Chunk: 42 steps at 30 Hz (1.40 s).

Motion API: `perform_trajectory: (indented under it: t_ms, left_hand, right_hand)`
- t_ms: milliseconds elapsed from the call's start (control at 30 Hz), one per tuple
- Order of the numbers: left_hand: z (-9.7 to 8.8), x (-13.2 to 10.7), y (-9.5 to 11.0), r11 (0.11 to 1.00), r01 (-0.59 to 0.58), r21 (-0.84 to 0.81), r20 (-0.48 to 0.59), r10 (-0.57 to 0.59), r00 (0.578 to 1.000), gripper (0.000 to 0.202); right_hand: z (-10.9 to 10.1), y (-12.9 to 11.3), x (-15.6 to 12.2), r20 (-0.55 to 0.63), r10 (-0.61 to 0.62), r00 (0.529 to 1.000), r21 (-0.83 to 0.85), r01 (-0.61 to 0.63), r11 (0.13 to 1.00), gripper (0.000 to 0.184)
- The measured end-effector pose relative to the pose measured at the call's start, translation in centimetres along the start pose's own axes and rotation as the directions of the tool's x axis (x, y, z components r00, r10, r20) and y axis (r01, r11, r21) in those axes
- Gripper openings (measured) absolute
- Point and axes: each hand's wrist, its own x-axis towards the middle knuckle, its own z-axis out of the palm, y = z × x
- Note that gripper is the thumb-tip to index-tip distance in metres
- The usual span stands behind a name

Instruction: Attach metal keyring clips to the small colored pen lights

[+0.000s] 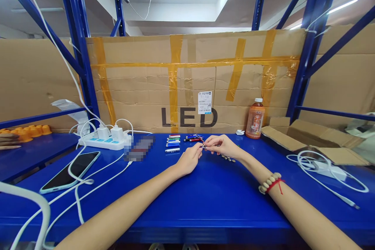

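Note:
My left hand (189, 159) and my right hand (222, 145) meet over the middle of the blue table, fingertips pinched together. Between them is a small shiny metal piece (204, 146), mostly covered by the fingers, so its kind is unclear. Left of the hands, several short pen-like metal tubes (172, 144) in silver, blue, green and red lie in a stacked row. A loose pile of blue and red tubes (193, 138) lies just behind my left fingers. Several small round coin-like pieces (227, 158) lie beneath my right wrist.
At left are a white power strip (105, 140), a phone (70, 172) and looping white cables. At right stand a drink bottle (255, 119), an open cardboard box (310, 136) and a coiled charger cable (325, 170). A cardboard wall (140, 86) closes the back; another person's hand (8, 140) shows far left.

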Motion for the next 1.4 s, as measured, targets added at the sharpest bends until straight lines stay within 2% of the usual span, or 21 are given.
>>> perform_trajectory:
  t_ms: [133, 267, 500, 633, 933, 1167, 1400]
  left_hand:
    - [0.1, 0.1, -0.1, 0.999, -0.025, -0.046, 0.011, 0.026, 1.0, 0.028]
    - [0.1, 0.1, -0.3, 0.998, -0.031, -0.052, -0.024, 0.03, 0.999, 0.03]
    - [0.2, 0.1, -0.3, 1.0, -0.007, 0.008, -0.045, 0.007, 0.999, 0.023]
    - [-0.1, -0.1, 0.2, 0.998, -0.005, 0.066, -0.034, 0.007, 0.999, 0.021]
    - [-0.4, -0.2, 0.7, 0.984, 0.041, 0.174, 0.01, -0.044, 0.999, 0.022]
    - [-0.1, 0.1, 0.3, 0.997, -0.033, 0.076, 0.026, 0.031, 0.999, 0.023]
    - [0.1, 0.1, 0.0, 1.0, -0.026, -0.012, 0.111, 0.027, 0.993, 0.025]
  right_hand:
    - [-0.1, -0.2, -0.1, 0.039, 0.016, 0.999, 0.007, -0.017, 1.0, 0.037]
    - [-0.1, 0.0, -0.1, 0.063, 0.033, 0.997, 0.011, -0.034, 0.999, 0.041]
    - [0.4, -0.1, 0.1, 0.008, 0.083, 0.996, 0.065, -0.084, 0.994, 0.045]
    - [0.4, 0.0, 0.2, -0.025, 0.06, 0.998, 0.069, -0.058, 0.996, 0.041]
    - [-0.2, 0.4, 0.1, 0.029, 0.065, 0.997, 0.056, -0.067, 0.996, 0.037]
    - [-0.4, 0.8, 0.1, 0.003, 0.057, 0.998, 0.069, -0.057, 0.996, 0.035]
    - [-0.7, 1.1, 0.1, 0.011, -0.057, 0.998, -0.055, 0.057, 0.997, 0.025]
